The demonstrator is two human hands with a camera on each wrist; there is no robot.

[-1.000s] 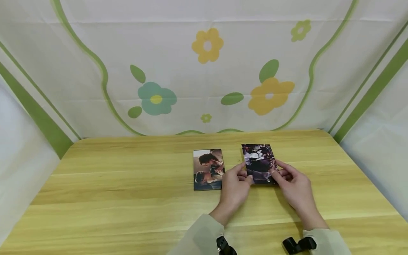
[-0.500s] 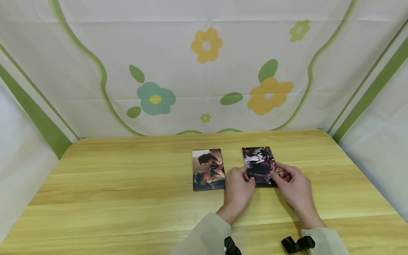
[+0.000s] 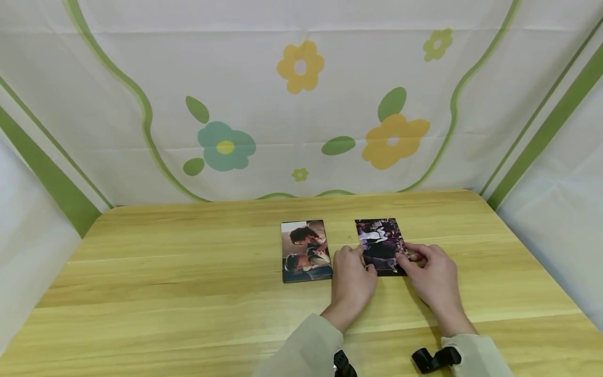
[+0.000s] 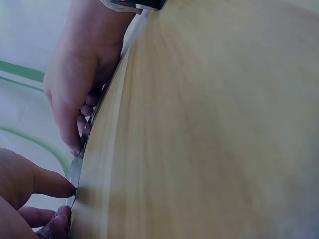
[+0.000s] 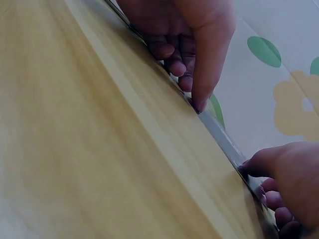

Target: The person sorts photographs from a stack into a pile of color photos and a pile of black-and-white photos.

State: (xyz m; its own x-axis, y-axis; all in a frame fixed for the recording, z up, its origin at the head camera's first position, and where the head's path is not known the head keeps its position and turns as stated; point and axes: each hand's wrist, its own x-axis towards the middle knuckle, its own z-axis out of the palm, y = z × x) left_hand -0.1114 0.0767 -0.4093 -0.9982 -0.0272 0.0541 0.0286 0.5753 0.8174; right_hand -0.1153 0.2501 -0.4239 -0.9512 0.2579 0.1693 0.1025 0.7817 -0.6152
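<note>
A postcard-size photo print (image 3: 379,246), dark purple with a figure in white, lies at the right of the table's middle, seemingly flat. My left hand (image 3: 352,283) holds it by the left side and near-left corner. With thumb on top, my right hand (image 3: 435,280) pinches the right edge. In both wrist views the photo is almost edge-on; the left wrist view has my right hand (image 4: 79,74) at the top, the right wrist view my left hand (image 5: 184,45). Just left of my left hand lies a second photo (image 3: 303,251) of two people, apparently atop a thin stack.
The wooden table (image 3: 165,293) meets a white cloth backdrop (image 3: 264,68) with printed flowers at its far edge. White cloth panels stand at both sides. A black wrist device (image 3: 435,360) sits at my right cuff.
The purple photo has come down slightly toward me onto the table. My left hand has shifted right along with it, away from the other photo. The head view has turned a little.
</note>
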